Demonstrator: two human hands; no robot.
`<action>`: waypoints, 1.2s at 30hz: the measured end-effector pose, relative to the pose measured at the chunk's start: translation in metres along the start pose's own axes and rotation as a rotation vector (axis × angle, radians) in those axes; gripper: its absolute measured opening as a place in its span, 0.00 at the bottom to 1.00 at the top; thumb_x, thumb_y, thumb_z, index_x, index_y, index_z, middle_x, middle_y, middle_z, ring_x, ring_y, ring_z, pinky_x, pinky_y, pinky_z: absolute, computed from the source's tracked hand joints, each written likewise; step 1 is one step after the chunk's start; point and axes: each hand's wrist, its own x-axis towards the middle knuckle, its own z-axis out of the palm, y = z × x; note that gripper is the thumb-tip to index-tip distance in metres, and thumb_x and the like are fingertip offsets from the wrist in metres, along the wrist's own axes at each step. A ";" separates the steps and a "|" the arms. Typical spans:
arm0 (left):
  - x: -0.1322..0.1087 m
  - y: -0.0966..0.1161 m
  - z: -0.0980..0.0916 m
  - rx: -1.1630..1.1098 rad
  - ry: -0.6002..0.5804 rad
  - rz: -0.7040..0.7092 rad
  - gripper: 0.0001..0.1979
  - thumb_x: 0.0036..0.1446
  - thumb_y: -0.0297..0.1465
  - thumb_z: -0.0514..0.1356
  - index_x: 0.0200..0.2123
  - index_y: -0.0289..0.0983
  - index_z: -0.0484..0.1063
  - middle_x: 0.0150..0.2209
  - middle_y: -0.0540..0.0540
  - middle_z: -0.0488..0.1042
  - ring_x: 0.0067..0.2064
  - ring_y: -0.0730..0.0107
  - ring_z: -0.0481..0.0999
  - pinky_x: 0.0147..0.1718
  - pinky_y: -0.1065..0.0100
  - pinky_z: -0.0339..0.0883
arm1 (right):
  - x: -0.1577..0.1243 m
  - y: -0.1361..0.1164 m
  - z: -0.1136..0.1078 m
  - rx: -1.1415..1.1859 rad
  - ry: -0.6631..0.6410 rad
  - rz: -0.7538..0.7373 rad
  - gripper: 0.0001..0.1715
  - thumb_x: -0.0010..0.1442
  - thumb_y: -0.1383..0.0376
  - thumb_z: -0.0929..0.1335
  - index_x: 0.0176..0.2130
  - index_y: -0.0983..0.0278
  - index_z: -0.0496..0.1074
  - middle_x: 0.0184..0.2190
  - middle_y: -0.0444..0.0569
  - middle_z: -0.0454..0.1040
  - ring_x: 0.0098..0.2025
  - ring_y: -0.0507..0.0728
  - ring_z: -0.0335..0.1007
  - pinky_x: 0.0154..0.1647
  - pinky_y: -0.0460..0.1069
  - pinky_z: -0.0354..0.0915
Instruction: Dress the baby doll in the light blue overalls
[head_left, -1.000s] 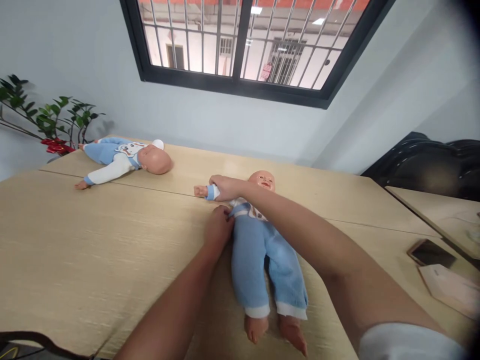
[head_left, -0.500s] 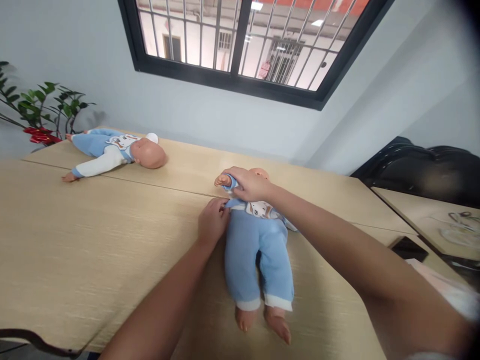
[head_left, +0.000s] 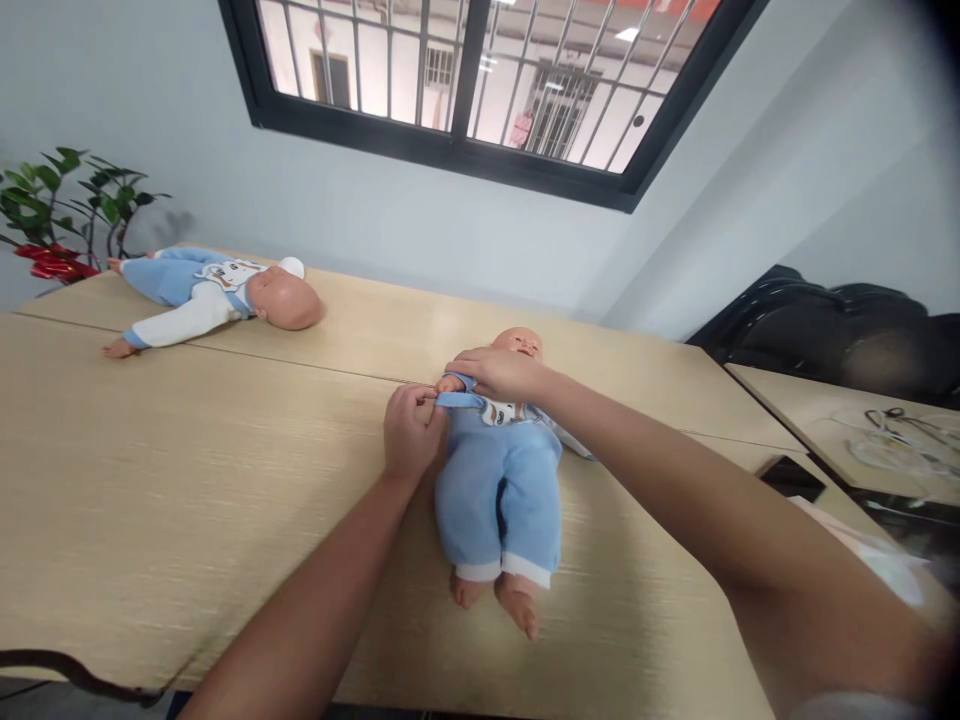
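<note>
A baby doll [head_left: 499,480] in light blue trousers and a white-and-blue top lies on its back, feet toward me. My left hand [head_left: 412,430] is closed in a pinch on the blue hem [head_left: 461,400] of the doll's top, pulled out at the waist on the left. Across the doll's chest reaches my right hand [head_left: 501,372], its fingers wrapped over the doll's sleeved arm. The doll's small hand [head_left: 450,383] pokes out below those fingers. Much of the chest is hidden behind my right hand and forearm.
Another doll [head_left: 202,295] in the same outfit lies at the table's back left, beside a potted plant [head_left: 75,200]. A dark phone-like slab [head_left: 793,478] lies at right, near black chairs [head_left: 840,320] and cables [head_left: 900,430]. The wooden table [head_left: 225,480] meets the wall under a barred window.
My left hand has drawn the blue hem outward and slightly up. The doll's arm has come down toward the hem under my right hand. More of the doll's face shows, and the view has shifted slightly.
</note>
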 end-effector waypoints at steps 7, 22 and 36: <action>0.000 -0.004 0.011 -0.355 -0.006 -0.249 0.10 0.63 0.39 0.58 0.44 0.40 0.71 0.41 0.46 0.80 0.42 0.66 0.81 0.44 0.66 0.75 | -0.005 -0.005 -0.002 0.044 -0.019 -0.029 0.25 0.63 0.73 0.65 0.58 0.61 0.72 0.54 0.56 0.75 0.56 0.61 0.69 0.52 0.52 0.64; 0.046 -0.019 0.022 -0.274 -0.228 -0.254 0.11 0.59 0.39 0.61 0.40 0.38 0.75 0.33 0.48 0.81 0.35 0.67 0.80 0.34 0.70 0.71 | 0.000 -0.034 -0.003 0.584 0.114 0.441 0.20 0.71 0.60 0.60 0.38 0.68 0.76 0.41 0.53 0.78 0.46 0.58 0.72 0.48 0.49 0.65; 0.055 -0.057 0.038 -0.259 -0.352 -0.370 0.09 0.58 0.37 0.64 0.37 0.39 0.73 0.36 0.48 0.81 0.37 0.68 0.80 0.39 0.70 0.71 | 0.012 -0.015 0.013 0.883 0.016 0.714 0.12 0.64 0.62 0.63 0.36 0.66 0.72 0.39 0.54 0.80 0.36 0.56 0.73 0.35 0.47 0.67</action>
